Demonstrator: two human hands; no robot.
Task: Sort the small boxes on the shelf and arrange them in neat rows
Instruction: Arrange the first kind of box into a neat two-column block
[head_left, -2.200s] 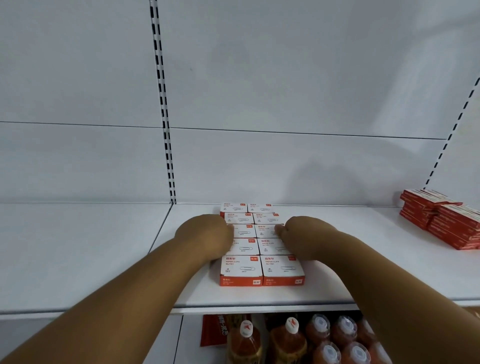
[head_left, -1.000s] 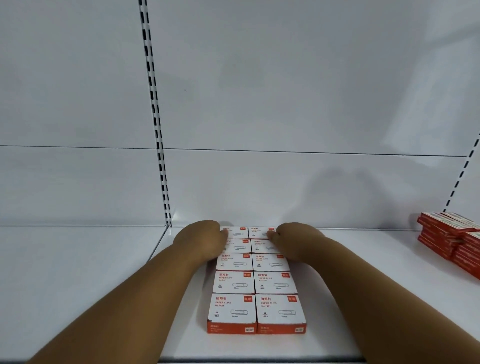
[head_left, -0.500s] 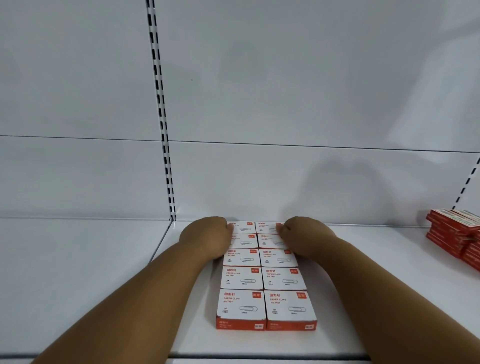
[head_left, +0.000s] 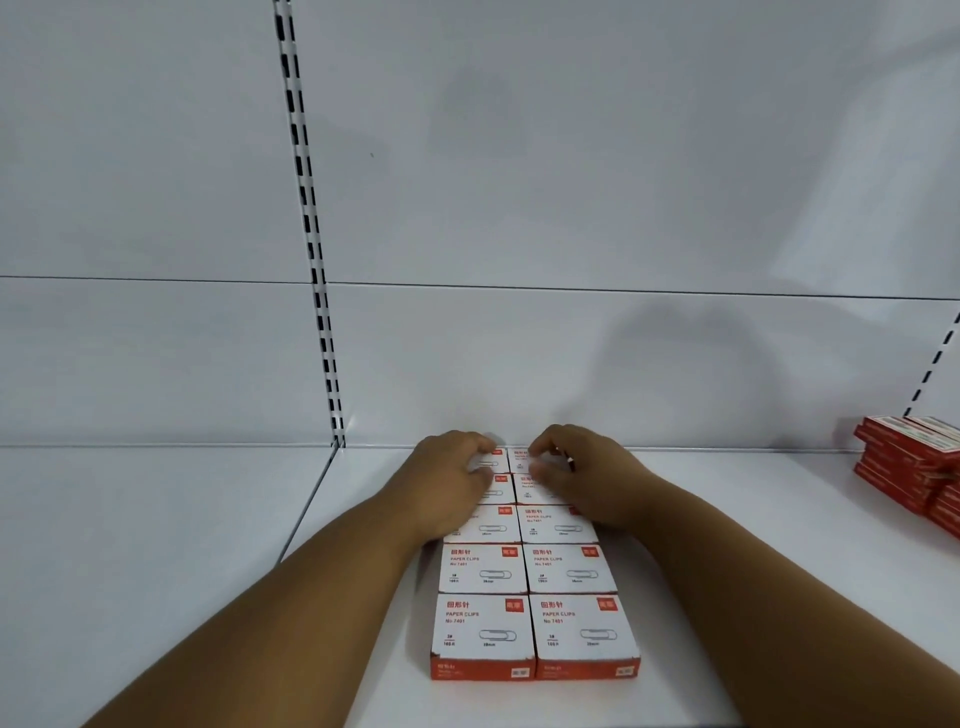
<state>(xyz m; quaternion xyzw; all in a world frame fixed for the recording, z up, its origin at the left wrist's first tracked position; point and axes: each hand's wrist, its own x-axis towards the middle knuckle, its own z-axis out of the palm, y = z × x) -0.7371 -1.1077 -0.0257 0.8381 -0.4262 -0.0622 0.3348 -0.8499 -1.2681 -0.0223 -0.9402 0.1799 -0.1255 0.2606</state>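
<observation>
White metal makes up the shelf (head_left: 156, 545), on which the small boxes (head_left: 532, 571) of paper clips are laid flat in two columns running from the front edge back to the wall, sides touching and labels turned the same way. A stack of red boxes (head_left: 911, 467) is seen well apart at the far right, loosely piled. The left hand (head_left: 452, 483) and right hand (head_left: 587, 478) are rested on the rearmost boxes with fingers curled over their tops; whether anything is actually gripped cannot be told. The block is judged nearly finished, with only the back pair being squared up; the red stack appears yet to be sorted.
</observation>
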